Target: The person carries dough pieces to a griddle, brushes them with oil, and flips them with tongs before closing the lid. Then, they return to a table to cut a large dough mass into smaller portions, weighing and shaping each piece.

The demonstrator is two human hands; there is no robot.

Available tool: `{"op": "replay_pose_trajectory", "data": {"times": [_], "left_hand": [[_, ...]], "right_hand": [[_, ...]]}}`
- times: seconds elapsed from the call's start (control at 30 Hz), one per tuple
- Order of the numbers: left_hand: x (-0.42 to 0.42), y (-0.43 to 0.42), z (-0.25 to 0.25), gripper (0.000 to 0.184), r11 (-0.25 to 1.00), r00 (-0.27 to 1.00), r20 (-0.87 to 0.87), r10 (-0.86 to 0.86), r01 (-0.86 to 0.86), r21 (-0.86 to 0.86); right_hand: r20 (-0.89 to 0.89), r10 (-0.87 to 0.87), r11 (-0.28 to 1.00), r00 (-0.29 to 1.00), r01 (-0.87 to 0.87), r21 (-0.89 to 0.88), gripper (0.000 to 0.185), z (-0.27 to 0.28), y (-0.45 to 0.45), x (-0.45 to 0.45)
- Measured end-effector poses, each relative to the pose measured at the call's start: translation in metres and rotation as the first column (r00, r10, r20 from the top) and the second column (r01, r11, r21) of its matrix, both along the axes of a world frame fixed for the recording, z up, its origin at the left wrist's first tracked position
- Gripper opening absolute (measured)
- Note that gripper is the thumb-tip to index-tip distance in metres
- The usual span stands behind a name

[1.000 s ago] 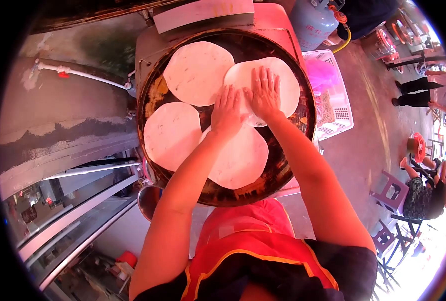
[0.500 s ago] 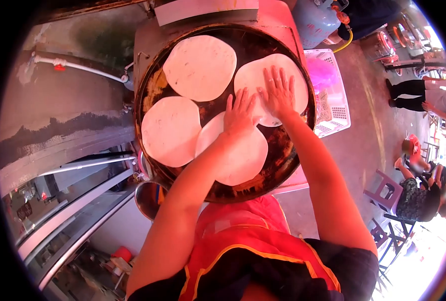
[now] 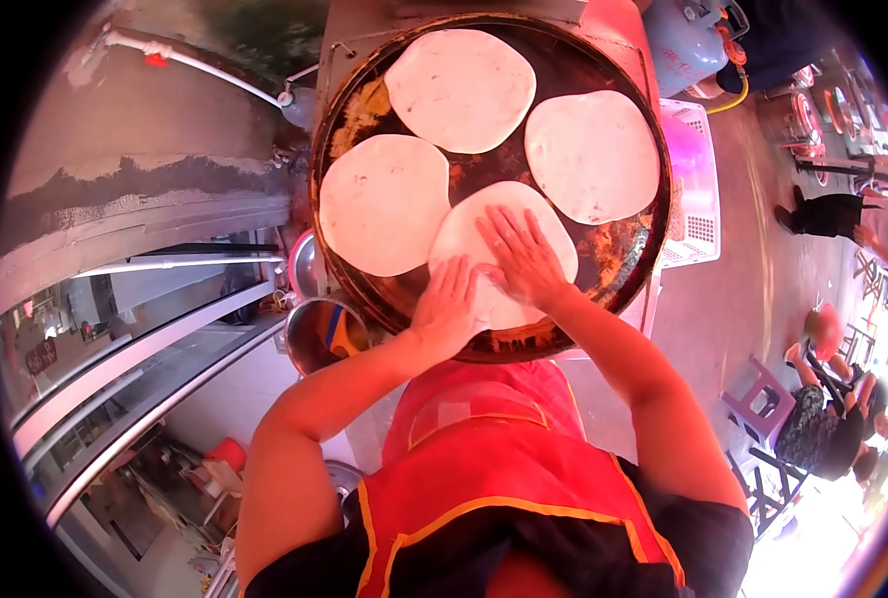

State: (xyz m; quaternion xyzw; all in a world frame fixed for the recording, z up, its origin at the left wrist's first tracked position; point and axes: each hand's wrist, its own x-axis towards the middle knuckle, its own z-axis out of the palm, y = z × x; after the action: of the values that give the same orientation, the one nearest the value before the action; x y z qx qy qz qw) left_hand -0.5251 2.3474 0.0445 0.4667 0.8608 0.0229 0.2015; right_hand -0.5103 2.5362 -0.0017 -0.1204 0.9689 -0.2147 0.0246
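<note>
From my remote view, both hands have left the far-right dough round (image 3: pixel 593 154) and come to the near one (image 3: pixel 464 224) in the pan (image 3: pixel 494 171), so contact is now at the pan's near side. My right hand (image 3: pixel 524 261) lies flat, fingers slightly spread; my left hand (image 3: pixel 447 311), fingers close together, touches its near-left edge. Neither grips anything. Dark metal shows at the pan's centre, giving some room; leftward, the near round meets the left one (image 3: pixel 384 204).
</note>
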Motion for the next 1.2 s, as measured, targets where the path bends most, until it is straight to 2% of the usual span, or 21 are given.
{"op": "replay_pose_trajectory", "data": {"times": [0.07, 0.17, 0.2, 0.3, 0.37, 0.4, 0.43, 0.5, 0.6, 0.7, 0.77, 0.8, 0.97, 1.03, 1.1, 1.2], "left_hand": [[0.007, 0.003, 0.002, 0.076, 0.998, 0.999, -0.029, -0.042, 0.041, -0.053], [0.014, 0.000, 0.004, 0.074, 0.998, 0.998, -0.022, -0.067, 0.067, 0.018], [0.012, -0.005, 0.002, 0.070, 0.991, 0.999, 0.034, -0.026, 0.021, 0.128], [-0.026, -0.026, -0.004, 0.068, 0.979, 0.992, -0.090, 0.090, -0.071, 0.189], [-0.061, -0.041, 0.011, 0.067, 0.964, 0.965, -0.089, 0.247, -0.235, 0.121], [-0.076, -0.052, 0.004, 0.070, 0.960, 0.949, -0.146, 0.278, -0.270, 0.070], [-0.090, -0.066, -0.025, 0.075, 0.964, 0.911, -0.358, 0.206, -0.252, -0.086], [-0.110, -0.070, -0.016, 0.079, 0.920, 0.912, -0.337, 0.236, -0.320, -0.224], [-0.112, -0.070, -0.013, 0.082, 0.857, 0.895, -0.267, 0.358, -0.428, -0.287], [-0.102, -0.071, -0.025, 0.084, 0.853, 0.864, -0.299, 0.405, -0.475, -0.214], [-0.103, -0.071, -0.027, 0.083, 0.854, 0.860, -0.311, 0.403, -0.476, -0.209], [-0.105, -0.068, -0.023, 0.083, 0.852, 0.862, -0.306, 0.405, -0.477, -0.215], [-0.091, -0.065, -0.020, 0.089, 0.838, 0.873, -0.296, 0.388, -0.468, -0.281], [-0.082, -0.059, -0.012, 0.089, 0.826, 0.894, -0.295, 0.336, -0.431, -0.364], [-0.078, -0.055, -0.003, 0.088, 0.820, 0.911, -0.309, 0.272, -0.388, -0.421], [-0.085, -0.059, 0.004, 0.081, 0.847, 0.905, -0.261, 0.336, -0.411, -0.338]], "right_hand": [[0.036, -0.033, 0.999, 0.999, 0.033, 0.009, 0.067, 0.007, 0.001, 0.009], [0.056, -0.032, 0.999, 0.998, 0.030, 0.037, 0.067, 0.010, 0.007, 0.023], [0.063, -0.020, 0.999, 0.998, 0.017, 0.050, 0.067, 0.012, 0.006, 0.025], [0.068, 0.007, 0.998, 0.998, -0.011, 0.059, 0.066, 0.012, 0.007, 0.024], [0.083, 0.020, 0.997, 0.996, -0.026, 0.066, 0.066, 0.014, 0.006, 0.029], [0.092, 0.028, 0.998, 0.995, -0.034, 0.061, 0.065, 0.017, 0.006, 0.031], [0.082, 0.047, 0.997, 0.996, -0.053, 0.064, 0.065, 0.017, 0.008, 0.032], [0.067, 0.086, 0.993, 0.994, -0.090, 0.072, 0.065, 0.016, 0.010, 0.034], [0.000, 0.032, 0.995, 0.999, -0.032, 0.090, 0.065, 0.021, -0.003, 0.016], [-0.064, -0.064, 0.998, 0.996, 0.064, -0.008, 0.066, 0.025, -0.052, -0.042], [-0.156, -0.079, 0.997, 0.985, 0.076, -0.022, 0.064, 0.013, -0.086, -0.075], [-0.149, -0.063, 0.997, 0.987, 0.068, 0.029, 0.062, 0.012, -0.100, -0.089], [-0.124, 0.024, 0.998, 0.992, -0.017, 0.063, 0.062, -0.003, -0.102, -0.098], [-0.090, 0.086, 0.990, 0.992, -0.075, 0.121, 0.061, 0.002, -0.093, -0.092], [-0.081, 0.105, 0.990, 0.991, -0.096, 0.106, 0.061, 0.003, -0.090, -0.093], [-0.081, 0.115, 0.983, 0.990, -0.102, 0.151, 0.062, 0.013, -0.084, -0.109]]}}
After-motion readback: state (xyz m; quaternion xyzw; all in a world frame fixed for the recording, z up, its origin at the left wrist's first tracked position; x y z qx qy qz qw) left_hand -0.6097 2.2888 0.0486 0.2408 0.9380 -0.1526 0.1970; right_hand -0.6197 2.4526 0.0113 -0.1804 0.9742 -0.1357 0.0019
